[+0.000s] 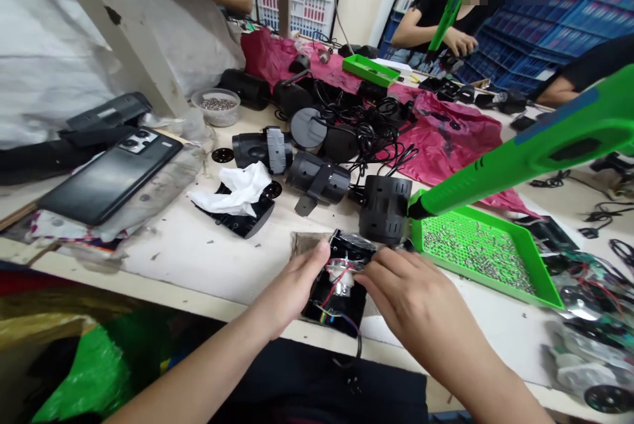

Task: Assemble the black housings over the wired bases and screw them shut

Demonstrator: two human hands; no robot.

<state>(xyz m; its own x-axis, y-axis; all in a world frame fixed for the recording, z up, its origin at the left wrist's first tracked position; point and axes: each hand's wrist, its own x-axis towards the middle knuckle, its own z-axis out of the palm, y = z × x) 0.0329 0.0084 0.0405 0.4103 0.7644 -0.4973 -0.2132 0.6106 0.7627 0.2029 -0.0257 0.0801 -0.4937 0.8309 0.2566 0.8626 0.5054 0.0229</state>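
Note:
A black device housing [334, 310] lies open near the table's front edge, with a white and silver part [341, 277] and red, blue and yellow wires inside. My left hand [297, 282] holds its left side, thumb on the upper left rim and the other fingers hidden beneath. My right hand [409, 282] is at the upper right of the housing, fingers bent and pressed together on its edge; whether a small part sits between them is hidden. Just beyond stands a black ribbed cylinder [385, 208]. The tip of a green electric screwdriver [510, 153] is beside that cylinder.
A green tray [542, 272] of screws is at the right, near wired parts. Black cylindrical units [319, 179], a white cloth [238, 189], a phone [111, 173] and a round tub [216, 121] of screws lie left and behind. Other people sit across the table.

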